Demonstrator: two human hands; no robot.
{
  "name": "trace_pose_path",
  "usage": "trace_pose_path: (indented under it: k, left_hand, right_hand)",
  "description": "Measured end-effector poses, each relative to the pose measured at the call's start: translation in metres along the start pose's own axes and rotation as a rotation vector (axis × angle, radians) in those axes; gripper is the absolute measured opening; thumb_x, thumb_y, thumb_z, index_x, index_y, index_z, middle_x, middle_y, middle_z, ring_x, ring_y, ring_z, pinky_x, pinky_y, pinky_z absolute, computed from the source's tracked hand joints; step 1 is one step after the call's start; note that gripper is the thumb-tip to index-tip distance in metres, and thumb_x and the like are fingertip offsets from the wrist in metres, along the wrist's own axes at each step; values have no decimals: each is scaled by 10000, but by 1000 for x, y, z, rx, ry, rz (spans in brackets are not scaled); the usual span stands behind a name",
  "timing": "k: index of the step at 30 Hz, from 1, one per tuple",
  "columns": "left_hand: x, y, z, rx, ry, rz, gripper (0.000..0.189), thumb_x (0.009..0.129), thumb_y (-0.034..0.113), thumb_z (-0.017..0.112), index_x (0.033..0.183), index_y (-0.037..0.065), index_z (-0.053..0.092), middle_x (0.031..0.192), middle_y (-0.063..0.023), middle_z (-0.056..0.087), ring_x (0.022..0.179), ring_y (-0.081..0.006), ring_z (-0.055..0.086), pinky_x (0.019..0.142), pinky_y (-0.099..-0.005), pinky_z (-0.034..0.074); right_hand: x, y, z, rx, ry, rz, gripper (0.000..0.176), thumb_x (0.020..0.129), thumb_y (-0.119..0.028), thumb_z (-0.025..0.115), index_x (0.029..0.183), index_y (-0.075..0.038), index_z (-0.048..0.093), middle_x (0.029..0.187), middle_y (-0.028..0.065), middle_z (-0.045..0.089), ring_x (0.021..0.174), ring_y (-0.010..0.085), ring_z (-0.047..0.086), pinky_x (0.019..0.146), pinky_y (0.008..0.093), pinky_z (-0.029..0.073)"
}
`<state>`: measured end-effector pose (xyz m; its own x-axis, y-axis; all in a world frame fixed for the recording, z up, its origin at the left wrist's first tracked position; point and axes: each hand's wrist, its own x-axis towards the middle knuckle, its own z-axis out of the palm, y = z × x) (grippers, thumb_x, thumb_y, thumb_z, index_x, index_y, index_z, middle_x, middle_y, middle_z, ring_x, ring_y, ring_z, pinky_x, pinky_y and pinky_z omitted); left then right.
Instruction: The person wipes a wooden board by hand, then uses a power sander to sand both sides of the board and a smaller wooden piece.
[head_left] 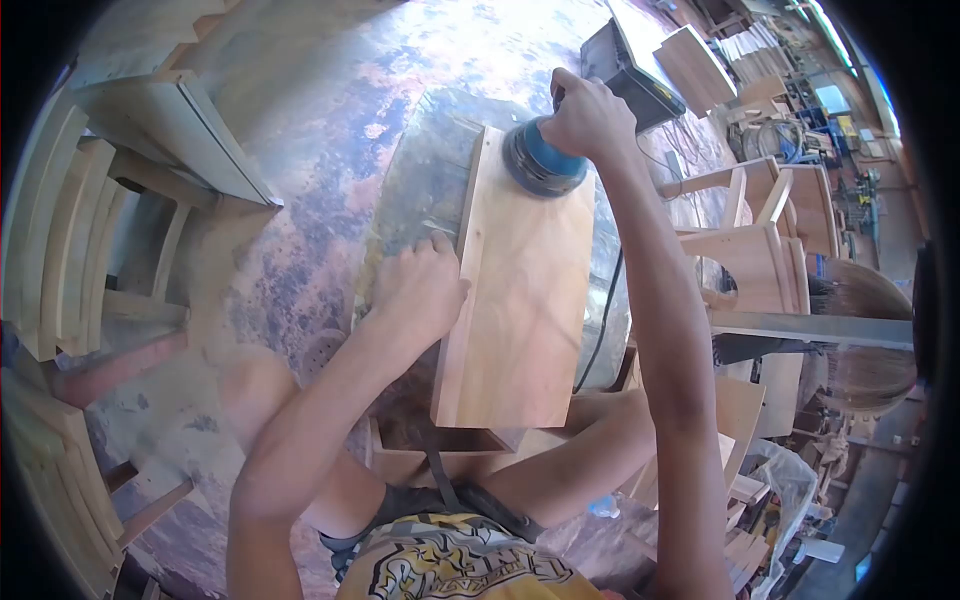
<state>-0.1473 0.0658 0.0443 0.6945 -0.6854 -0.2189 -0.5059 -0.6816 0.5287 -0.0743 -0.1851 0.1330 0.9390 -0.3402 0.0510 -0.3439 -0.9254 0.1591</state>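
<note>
A pale wooden board (535, 290) with a raised strip along its left side lies lengthwise in front of me. My right hand (592, 115) is closed round the top of a blue electric sander (545, 163). The sander's round base rests on the far end of the board. My left hand (422, 285) grips the board's left edge, its fingers curled and partly hidden. Beneath the near end, between my legs, is an open wooden box or drawer (400, 447).
A dark cord (600, 330) runs along the board's right side. Wooden stools (750, 245) stand to the right, near a fan (865, 335). Stacked wooden furniture parts (75, 240) and a panel (180, 135) stand to the left. A dark rectangular case (630, 75) sits beyond the sander.
</note>
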Motion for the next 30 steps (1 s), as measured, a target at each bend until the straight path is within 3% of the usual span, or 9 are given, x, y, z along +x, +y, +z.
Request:
trace_pose_path:
  k: [8,11,13,16,18,22,24,28,30]
  left_hand:
    - [23,-7,-23,-40,42,-1,652,901,308,734,1364,-99,520,1108,-294,707,1076,-439,680,937,-493,543]
    - [47,-9,-19,-134,202,129,764,867,339,782,1431,-83,484,1280,-298,650,1209,-444,622,1032,-481,497]
    - [65,-5,-8,-194,574,379,873,786,372,858,1423,-85,473,1304,-293,619,1244,-445,589,1061,-499,478]
    - [78,25,1,-453,518,472,1052,684,390,936,1501,-26,419,1389,-281,573,1324,-414,544,1092,-472,449]
    - [85,30,16,-657,421,479,965,644,374,962,1405,2,501,1294,-234,649,1227,-387,628,1032,-453,500]
    - [69,45,27,-631,340,165,814,686,320,960,1339,39,564,1240,-127,683,1179,-228,656,1000,-382,514]
    - [66,48,38,-646,418,265,877,682,322,959,1381,26,521,1230,-157,688,1161,-257,672,980,-381,528]
    - [53,57,66,-961,690,539,961,726,241,951,1482,-16,417,1298,-199,652,1189,-282,660,1006,-384,527]
    - [50,61,75,-955,708,555,988,742,192,941,1513,-29,363,1324,-205,633,1206,-281,646,1029,-387,515]
  right_hand:
    - [28,-25,6,122,46,-47,446,752,-340,708,1159,-164,663,1124,171,712,1075,376,681,874,490,565]
    - [-2,-13,6,171,66,-19,526,778,-399,708,1237,-154,639,1159,200,702,1075,386,677,889,484,549]
    - [-30,-8,7,203,84,-3,593,800,-428,708,1315,-146,624,1190,230,686,1097,398,671,922,472,545]
    - [-67,4,4,661,117,12,655,874,-366,701,1434,-65,546,1245,253,662,1147,370,661,976,420,533]
    - [-105,24,-2,1679,168,202,534,922,-206,694,1383,31,566,1245,225,662,1175,302,645,992,378,522]
    - [-165,75,17,1648,394,212,326,929,-117,716,1208,51,689,944,151,723,797,181,705,728,296,584]
    - [-191,89,14,1652,325,340,245,987,-180,685,1018,62,702,751,60,679,547,108,596,529,248,484]
    - [-210,114,35,1848,310,406,307,1014,-302,671,834,-56,634,601,-29,549,427,109,481,424,256,381]
    - [-210,112,30,1610,411,607,409,974,-439,689,791,-92,574,531,-43,485,459,123,496,443,314,388]
